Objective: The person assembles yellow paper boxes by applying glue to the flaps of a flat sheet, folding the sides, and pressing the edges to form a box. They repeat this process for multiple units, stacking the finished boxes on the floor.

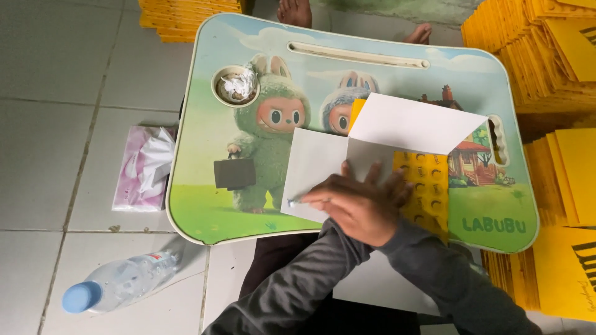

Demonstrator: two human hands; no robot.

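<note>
Water bottle (121, 282) on floor, nearest camera, well off to side of hands. Left hand (363, 214) on top, fingers pinching small stick-like tool (297, 200) against white flap. Right hand (379, 186) under it, fingers spread flat on folded cardboard piece (403, 127), white inside, yellow outside. All on cartoon lap tray (205, 186). Beyond fingertips: cup hole with crumpled foil (236, 85).

Yellow card stacks (546, 56) crowd the lap table's (205, 205) right; its left half lies open.
</note>
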